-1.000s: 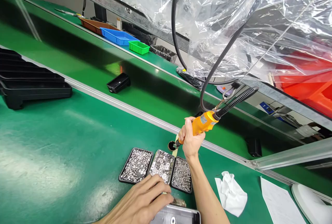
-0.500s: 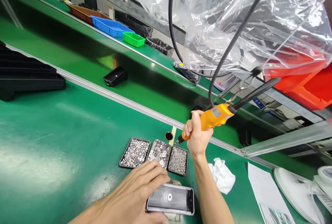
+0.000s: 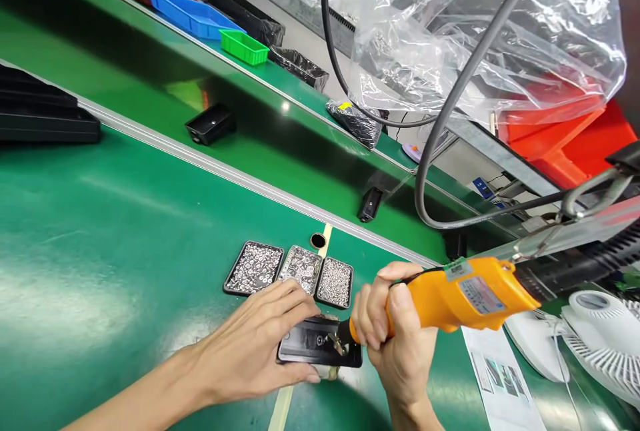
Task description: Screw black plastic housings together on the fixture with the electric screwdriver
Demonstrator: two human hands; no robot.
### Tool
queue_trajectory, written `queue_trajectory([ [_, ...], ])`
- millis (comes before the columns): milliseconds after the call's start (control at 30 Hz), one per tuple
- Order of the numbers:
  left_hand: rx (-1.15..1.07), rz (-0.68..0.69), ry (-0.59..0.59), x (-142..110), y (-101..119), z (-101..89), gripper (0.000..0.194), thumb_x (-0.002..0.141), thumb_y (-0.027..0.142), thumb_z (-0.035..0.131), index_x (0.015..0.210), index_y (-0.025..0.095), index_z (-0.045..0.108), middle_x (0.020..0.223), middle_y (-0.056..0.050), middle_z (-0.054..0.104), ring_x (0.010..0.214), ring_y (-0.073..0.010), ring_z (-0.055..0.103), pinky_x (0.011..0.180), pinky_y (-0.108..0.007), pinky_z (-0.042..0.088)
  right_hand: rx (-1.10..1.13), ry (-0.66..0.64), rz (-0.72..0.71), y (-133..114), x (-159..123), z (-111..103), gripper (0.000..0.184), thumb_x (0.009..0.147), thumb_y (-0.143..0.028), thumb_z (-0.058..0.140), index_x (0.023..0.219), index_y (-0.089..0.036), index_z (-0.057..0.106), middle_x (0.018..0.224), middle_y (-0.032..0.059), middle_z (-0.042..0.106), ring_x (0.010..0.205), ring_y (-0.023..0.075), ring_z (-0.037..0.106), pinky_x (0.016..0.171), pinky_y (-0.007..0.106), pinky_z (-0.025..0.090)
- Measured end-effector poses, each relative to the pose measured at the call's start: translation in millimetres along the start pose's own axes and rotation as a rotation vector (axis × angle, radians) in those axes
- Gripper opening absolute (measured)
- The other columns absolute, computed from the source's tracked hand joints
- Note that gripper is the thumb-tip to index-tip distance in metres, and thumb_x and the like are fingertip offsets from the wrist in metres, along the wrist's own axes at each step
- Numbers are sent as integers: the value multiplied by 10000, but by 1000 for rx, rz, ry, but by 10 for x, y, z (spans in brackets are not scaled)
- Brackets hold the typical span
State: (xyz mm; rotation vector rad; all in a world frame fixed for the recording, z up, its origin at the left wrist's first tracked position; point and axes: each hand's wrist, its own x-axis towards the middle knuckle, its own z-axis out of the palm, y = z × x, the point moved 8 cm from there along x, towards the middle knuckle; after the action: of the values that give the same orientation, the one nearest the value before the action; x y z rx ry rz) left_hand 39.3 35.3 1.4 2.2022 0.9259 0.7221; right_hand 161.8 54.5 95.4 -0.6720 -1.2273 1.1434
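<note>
My left hand grips a black rectangular housing from its left side, thumb along the near edge and fingers over the far edge. A screw hole with a ring shows in the housing's face. My right hand is wrapped around an orange electric screwdriver, tilted with its tip down to the left. The metal tip is over the right part of the housing; whether it touches cannot be made out. Just beyond the housing are a left tray, a middle tray and a right tray, holding small metal hardware.
A round black piece lies behind the trays. Black housings lie on the green conveyor. The screwdriver's cable loops overhead near plastic sheeting. A white fan and printed paper are at right.
My right hand has brought the screwdriver from beside the trays down and nearer, over the housing. My left hand still grips the housing. The camera view has shifted.
</note>
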Motion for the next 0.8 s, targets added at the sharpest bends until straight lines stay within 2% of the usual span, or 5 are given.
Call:
queue_trajectory([
  [467, -10, -8, -17, -2, -14, 6, 465, 843, 477, 803, 1164, 239, 566, 1089, -20, 584, 1036, -265, 510, 922, -427, 412, -5, -22, 25, 160, -81, 21, 57, 1067, -305, 533, 1074, -265, 572, 550, -114, 360, 395, 66, 266, 416, 160, 348],
  [633, 5, -22, -5, -35, -27, 25, 556, 841, 469, 800, 1280, 259, 532, 1164, -28, 588, 1104, -288, 508, 969, -457, 388, -36, -37, 16, 180, -166, 34, 62, 1063, -312, 537, 1091, -263, 565, 566, -108, 362, 404, 80, 288, 426, 186, 353],
  [800, -21, -23, 21, -5, -21, 7, 440, 842, 438, 788, 1190, 253, 593, 1108, -10, 608, 1041, -260, 530, 946, -433, 376, -49, -130, 71, 208, -217, 118, 152, 1057, -319, 534, 917, -260, 538, 559, -96, 341, 410, 101, 289, 416, 217, 299],
])
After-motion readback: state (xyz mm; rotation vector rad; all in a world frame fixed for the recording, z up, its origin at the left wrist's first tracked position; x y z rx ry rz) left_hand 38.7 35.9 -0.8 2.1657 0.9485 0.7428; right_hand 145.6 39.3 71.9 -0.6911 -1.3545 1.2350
